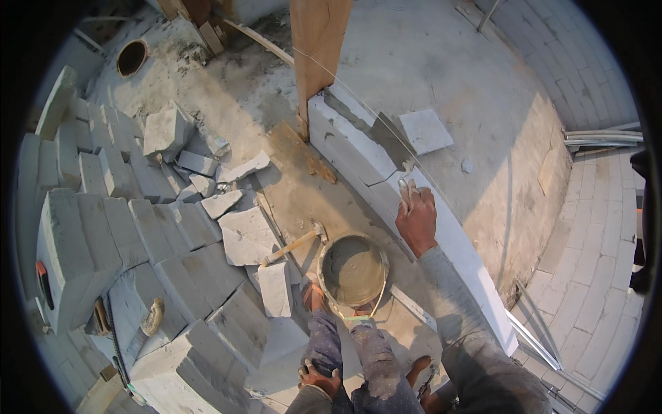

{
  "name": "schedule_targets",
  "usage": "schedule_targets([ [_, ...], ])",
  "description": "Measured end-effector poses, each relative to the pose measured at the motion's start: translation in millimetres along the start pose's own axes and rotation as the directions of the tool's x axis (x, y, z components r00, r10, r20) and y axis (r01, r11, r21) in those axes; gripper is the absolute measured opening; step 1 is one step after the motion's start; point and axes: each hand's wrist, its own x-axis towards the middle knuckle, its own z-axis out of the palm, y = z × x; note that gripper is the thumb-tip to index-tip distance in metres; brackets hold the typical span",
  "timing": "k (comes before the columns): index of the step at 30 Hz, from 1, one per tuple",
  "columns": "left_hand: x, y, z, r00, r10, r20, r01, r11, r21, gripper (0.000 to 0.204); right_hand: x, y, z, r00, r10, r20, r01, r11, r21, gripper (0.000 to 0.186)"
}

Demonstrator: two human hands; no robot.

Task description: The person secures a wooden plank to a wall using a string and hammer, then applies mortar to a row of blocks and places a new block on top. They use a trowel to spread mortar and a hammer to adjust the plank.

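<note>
My right hand [417, 217] is closed on what looks like the handle of a trowel [392, 140], over the top of a low wall of white blocks [358, 155]. The trowel's grey blade points away from me, beside a bed of grey mortar [345, 112] on the wall top. My left hand [318, 378] rests on my left leg, fingers spread and nothing in it. In front of my legs stands a bucket [319, 272] of wet mortar [352, 268]. A hammer [298, 245] with a wooden handle lies left of it on broken blocks.
Stacked white blocks [186, 241] fill the left side, with broken pieces [222, 203] near them. A taut string [365, 102] runs along the wall past a wooden post [318, 48]. One flat block piece [426, 131] lies beyond the wall. Metal bars [534, 338] lie at right.
</note>
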Motion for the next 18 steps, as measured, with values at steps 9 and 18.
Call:
schedule_targets([
  [9, 4.0, -1.3, 3.7, 1.0, 0.003, -0.021, -0.002, 0.999, 0.034, 0.111, -16.7, -1.6, -10.9, 0.997, 0.07, -0.044, -0.06, 0.979, 0.196, 0.034],
  [18, 4.5, -15.5, 11.4, 0.999, 0.015, -0.039, -0.015, 1.0, 0.01, 0.108, 85.7, -75.7, 8.9, 0.84, 0.273, 0.468, -0.536, 0.551, 0.64, 0.024],
])
